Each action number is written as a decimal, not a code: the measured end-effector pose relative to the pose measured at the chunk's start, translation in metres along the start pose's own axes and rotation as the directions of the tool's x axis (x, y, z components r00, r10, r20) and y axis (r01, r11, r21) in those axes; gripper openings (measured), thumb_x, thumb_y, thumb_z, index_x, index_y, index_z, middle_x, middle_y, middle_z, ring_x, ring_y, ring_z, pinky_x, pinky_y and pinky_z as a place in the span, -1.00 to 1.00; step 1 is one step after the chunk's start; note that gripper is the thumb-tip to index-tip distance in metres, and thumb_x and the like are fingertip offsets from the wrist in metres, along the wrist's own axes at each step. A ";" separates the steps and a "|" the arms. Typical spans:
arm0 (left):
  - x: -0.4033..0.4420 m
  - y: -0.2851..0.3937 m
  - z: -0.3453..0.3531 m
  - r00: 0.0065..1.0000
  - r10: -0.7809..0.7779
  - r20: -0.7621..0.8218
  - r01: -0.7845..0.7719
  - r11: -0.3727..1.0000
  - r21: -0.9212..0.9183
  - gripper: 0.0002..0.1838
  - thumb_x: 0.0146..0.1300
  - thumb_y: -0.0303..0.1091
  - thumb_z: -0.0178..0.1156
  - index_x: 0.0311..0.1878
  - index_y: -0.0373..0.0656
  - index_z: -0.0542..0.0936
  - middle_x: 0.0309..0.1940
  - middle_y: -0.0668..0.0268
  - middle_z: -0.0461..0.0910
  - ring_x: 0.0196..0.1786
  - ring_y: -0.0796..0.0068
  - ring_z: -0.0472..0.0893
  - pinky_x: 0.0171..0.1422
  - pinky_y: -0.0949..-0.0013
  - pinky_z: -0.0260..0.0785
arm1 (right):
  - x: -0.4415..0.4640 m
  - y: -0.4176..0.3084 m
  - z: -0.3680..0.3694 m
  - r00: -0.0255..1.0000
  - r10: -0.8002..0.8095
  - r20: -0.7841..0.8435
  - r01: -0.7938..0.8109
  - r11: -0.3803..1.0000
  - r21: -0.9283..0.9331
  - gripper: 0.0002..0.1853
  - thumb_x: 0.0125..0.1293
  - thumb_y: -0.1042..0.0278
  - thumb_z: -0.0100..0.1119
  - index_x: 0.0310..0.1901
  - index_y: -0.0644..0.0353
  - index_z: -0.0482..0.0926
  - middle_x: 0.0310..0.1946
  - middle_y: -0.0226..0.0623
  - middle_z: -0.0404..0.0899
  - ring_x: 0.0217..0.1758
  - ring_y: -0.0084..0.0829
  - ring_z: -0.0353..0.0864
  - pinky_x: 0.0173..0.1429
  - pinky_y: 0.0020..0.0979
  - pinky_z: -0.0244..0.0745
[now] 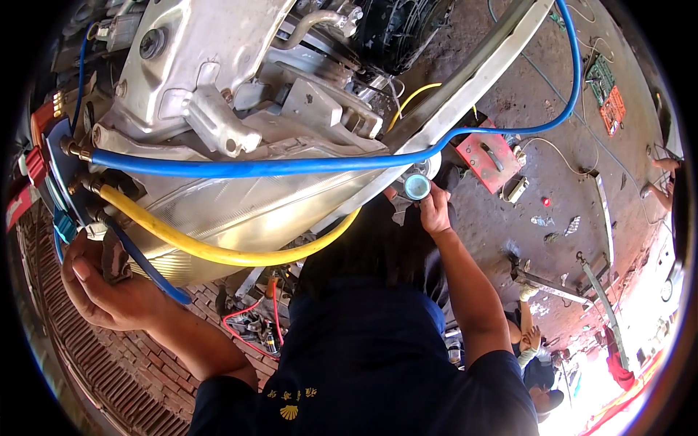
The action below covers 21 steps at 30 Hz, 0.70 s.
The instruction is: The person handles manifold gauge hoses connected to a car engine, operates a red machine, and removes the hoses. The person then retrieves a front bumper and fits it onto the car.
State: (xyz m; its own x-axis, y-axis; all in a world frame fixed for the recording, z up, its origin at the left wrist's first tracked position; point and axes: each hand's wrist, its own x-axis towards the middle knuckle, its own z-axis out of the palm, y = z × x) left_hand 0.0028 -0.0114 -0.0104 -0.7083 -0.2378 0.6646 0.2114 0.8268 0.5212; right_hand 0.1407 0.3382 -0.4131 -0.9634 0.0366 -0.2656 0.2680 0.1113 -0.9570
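Note:
My left hand [109, 294] is raised at the left, its fingers curled at the teal-blue knob [64, 224] of a manifold gauge set [52, 163]. Part of the grip is hidden behind the fingers. From the gauge set run a thick blue hose [254, 168], a yellow hose [218, 253] and a short dark blue hose [145, 267]. My right hand [436, 209] is closed around a small round can [416, 187] with a pale blue end facing me. What lies beneath the can is partly hidden.
A metal engine block [196, 58] and a finned radiator or condenser [218, 203] fill the front, with a metal beam [472, 80] across. A red box [488, 156], a green and orange tool case [607, 94] and metal stands [603, 291] lie rightward. Other people are at the right.

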 end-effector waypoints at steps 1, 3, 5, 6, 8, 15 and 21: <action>0.000 0.000 0.001 1.000 0.000 0.000 0.000 1.000 0.000 -0.65 0.56 -0.26 0.02 -0.02 -0.42 0.63 -0.29 0.15 0.65 -0.29 0.46 0.66 -0.27 0.51 0.51 | 0.000 0.003 0.001 1.000 0.010 -0.028 -0.010 1.000 0.000 -0.61 0.54 0.14 0.02 -0.12 0.40 0.60 -0.51 -0.23 0.57 -0.44 -0.38 0.53 -0.26 -0.33 0.43; 0.000 0.001 0.002 1.000 -0.003 -0.002 0.003 1.000 -0.028 -0.65 0.55 -0.25 0.04 -0.03 -0.42 0.63 -0.29 0.16 0.65 -0.30 0.46 0.65 -0.27 0.52 0.50 | 0.002 -0.004 -0.004 1.000 0.015 0.027 -0.016 1.000 0.017 -0.60 0.54 0.13 0.02 -0.11 0.41 0.59 -0.50 -0.21 0.57 -0.44 -0.38 0.53 -0.26 -0.33 0.43; 0.000 -0.001 -0.001 1.000 -0.006 0.003 0.006 1.000 -0.030 -0.64 0.54 -0.24 0.05 -0.03 -0.42 0.63 -0.30 0.16 0.65 -0.30 0.47 0.65 -0.28 0.52 0.50 | 0.004 -0.008 -0.007 0.996 0.020 0.081 -0.023 0.999 0.032 -0.59 0.53 0.12 0.03 -0.10 0.41 0.59 -0.49 -0.20 0.58 -0.44 -0.39 0.53 -0.26 -0.33 0.43; 0.000 -0.002 -0.001 1.000 -0.008 0.009 0.009 0.999 -0.031 -0.64 0.54 -0.23 0.06 -0.03 -0.42 0.63 -0.30 0.16 0.65 -0.30 0.47 0.65 -0.28 0.52 0.50 | 0.004 -0.007 -0.007 0.996 0.003 0.086 -0.005 1.000 0.025 -0.58 0.53 0.11 0.03 -0.10 0.41 0.59 -0.49 -0.19 0.58 -0.43 -0.37 0.54 -0.25 -0.32 0.44; -0.001 -0.001 0.000 1.000 -0.006 -0.003 0.006 1.000 -0.022 -0.63 0.53 -0.23 0.06 -0.02 -0.42 0.64 -0.30 0.16 0.65 -0.30 0.46 0.65 -0.29 0.53 0.50 | 0.003 -0.006 -0.007 0.996 -0.015 0.092 0.013 1.000 0.018 -0.58 0.53 0.10 0.03 -0.10 0.42 0.59 -0.48 -0.18 0.58 -0.42 -0.36 0.54 -0.24 -0.31 0.44; -0.002 0.004 0.006 0.999 -0.017 -0.038 0.016 1.000 -0.023 -0.63 0.52 -0.23 0.07 -0.02 -0.43 0.64 -0.32 0.16 0.65 -0.31 0.46 0.66 -0.30 0.55 0.50 | 0.000 -0.012 -0.007 0.990 -0.139 -0.007 0.138 0.986 -0.090 -0.59 0.53 0.12 0.02 -0.09 0.42 0.60 -0.47 -0.19 0.58 -0.40 -0.38 0.52 -0.22 -0.32 0.43; -0.002 0.006 0.007 0.998 -0.056 -0.029 0.055 0.998 -0.043 -0.63 0.52 -0.23 0.10 -0.02 -0.43 0.66 -0.36 0.21 0.62 -0.40 0.54 0.56 -0.38 0.58 0.35 | -0.001 -0.003 -0.015 0.992 0.028 0.121 -0.038 0.996 0.075 -0.60 0.56 0.15 0.04 -0.06 0.44 0.61 -0.44 -0.22 0.59 -0.37 -0.38 0.53 -0.19 -0.34 0.45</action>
State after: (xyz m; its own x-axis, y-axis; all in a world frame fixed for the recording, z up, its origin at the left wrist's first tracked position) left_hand 0.0008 -0.0021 -0.0126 -0.6994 -0.2983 0.6496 0.2013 0.7898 0.5794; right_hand 0.1414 0.3527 -0.4080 -0.9490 -0.0805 -0.3048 0.3029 0.0354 -0.9524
